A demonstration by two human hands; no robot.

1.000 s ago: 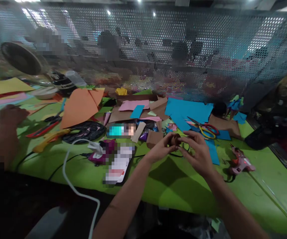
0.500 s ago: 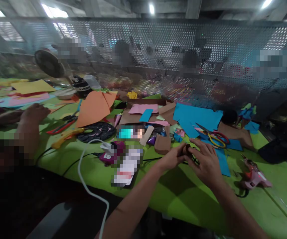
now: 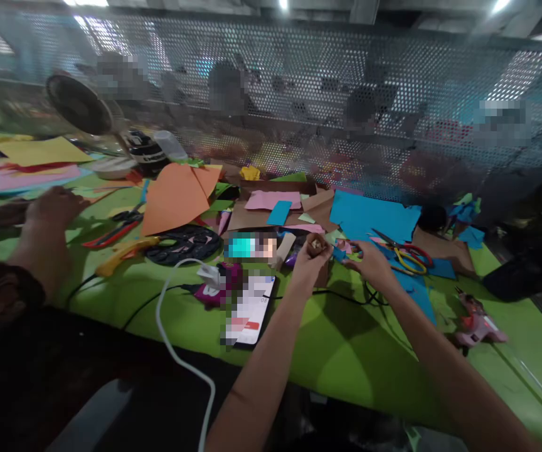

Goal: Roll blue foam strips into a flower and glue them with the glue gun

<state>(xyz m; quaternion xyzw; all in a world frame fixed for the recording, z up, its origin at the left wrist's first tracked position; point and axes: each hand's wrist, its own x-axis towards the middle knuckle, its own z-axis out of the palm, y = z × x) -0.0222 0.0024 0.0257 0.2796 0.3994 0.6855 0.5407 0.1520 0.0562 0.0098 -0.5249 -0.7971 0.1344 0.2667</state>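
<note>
One brown roll (image 3: 317, 242), right of centre, pinched by your left hand (image 3: 307, 265).
Your right hand (image 3: 373, 267), pinch unclear, likely picks scraps (image 3: 339, 253); steady the roll next.

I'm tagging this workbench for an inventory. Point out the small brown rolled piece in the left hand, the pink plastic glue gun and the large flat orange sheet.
Small brown rolled piece (image 3: 317, 245): head view, end facing the camera.
Pink plastic glue gun (image 3: 478, 328): head view, body.
Large flat orange sheet (image 3: 173, 199): head view, middle.
</note>
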